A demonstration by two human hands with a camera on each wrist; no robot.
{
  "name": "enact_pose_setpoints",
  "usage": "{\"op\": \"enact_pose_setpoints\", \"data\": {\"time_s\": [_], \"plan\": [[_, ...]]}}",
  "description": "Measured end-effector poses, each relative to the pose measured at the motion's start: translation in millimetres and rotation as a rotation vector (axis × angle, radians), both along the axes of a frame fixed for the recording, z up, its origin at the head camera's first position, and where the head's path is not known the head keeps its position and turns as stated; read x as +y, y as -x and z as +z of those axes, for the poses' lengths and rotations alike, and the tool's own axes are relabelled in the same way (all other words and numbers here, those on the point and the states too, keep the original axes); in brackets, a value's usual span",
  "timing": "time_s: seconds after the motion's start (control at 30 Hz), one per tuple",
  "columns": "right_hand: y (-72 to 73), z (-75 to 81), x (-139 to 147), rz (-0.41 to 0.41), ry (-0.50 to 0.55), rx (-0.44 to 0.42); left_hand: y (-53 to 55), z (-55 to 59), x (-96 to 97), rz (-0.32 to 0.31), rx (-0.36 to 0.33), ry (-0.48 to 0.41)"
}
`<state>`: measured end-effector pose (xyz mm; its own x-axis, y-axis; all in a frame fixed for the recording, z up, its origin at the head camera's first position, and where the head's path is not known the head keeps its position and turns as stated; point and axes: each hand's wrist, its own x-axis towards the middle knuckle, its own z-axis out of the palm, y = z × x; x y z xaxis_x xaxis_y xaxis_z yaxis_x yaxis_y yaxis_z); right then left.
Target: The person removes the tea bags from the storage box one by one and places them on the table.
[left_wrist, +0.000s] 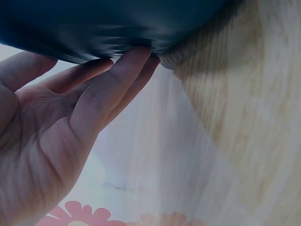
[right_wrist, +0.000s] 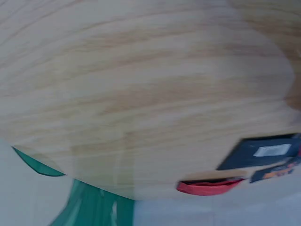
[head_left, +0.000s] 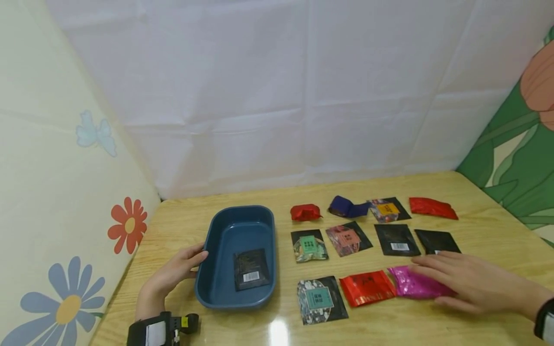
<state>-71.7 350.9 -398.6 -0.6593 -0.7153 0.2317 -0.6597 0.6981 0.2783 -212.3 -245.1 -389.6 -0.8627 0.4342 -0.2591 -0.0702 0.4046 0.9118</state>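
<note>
A blue plastic tray (head_left: 235, 303) stands on the left of the table, with one black packet (head_left: 252, 271) inside. My left hand (head_left: 175, 271) is at the tray's left side; in the left wrist view the extended fingers (left_wrist: 110, 92) reach its outer wall. On the right, my right hand (head_left: 472, 283) lies palm down with fingers stretched over a shiny magenta packet (head_left: 411, 284), covering part of it. Beside that packet are a red foil packet (head_left: 368, 288) and a black packet with a teal label (head_left: 318, 299). A black packet (head_left: 437, 240) is just beyond the right fingers.
Farther back lie a green-labelled packet (head_left: 309, 245), a pink-labelled one (head_left: 348, 239), a plain black packet (head_left: 396, 240), an orange-labelled one (head_left: 388, 209), a purple packet (head_left: 346, 207) and red packets (head_left: 305, 212). A white cloth (head_left: 259, 120) hangs behind the table.
</note>
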Motion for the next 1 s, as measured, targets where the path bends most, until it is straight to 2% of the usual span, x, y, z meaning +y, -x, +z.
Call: {"op": "enact_pose_setpoints", "data": {"time_s": [0.1,0.27,0.33,0.6,0.83,1.0], "plan": [[2.5,8.0,-13,0.038,0.021,0.012,0.3,0.1,0.0,0.002,-0.005,0.001],[10.9,23.6,-43,0.174,0.027,0.037,0.7,0.1,0.3,0.002,-0.017,0.001],[13.8,28.4,-55,0.202,0.021,0.037,0.8,-0.1,0.8,0.003,-0.018,0.001],[23.1,53.2,-117,0.142,0.096,-0.048,0.5,-2.0,0.3,0.007,-0.021,0.006],[33.8,73.1,-175,0.254,0.201,-0.062,0.8,-2.6,-2.4,-0.003,-0.026,-0.003],[37.6,71.6,-209,0.307,0.183,-0.104,2.3,-2.7,-2.0,-0.010,-0.025,-0.012]]}}
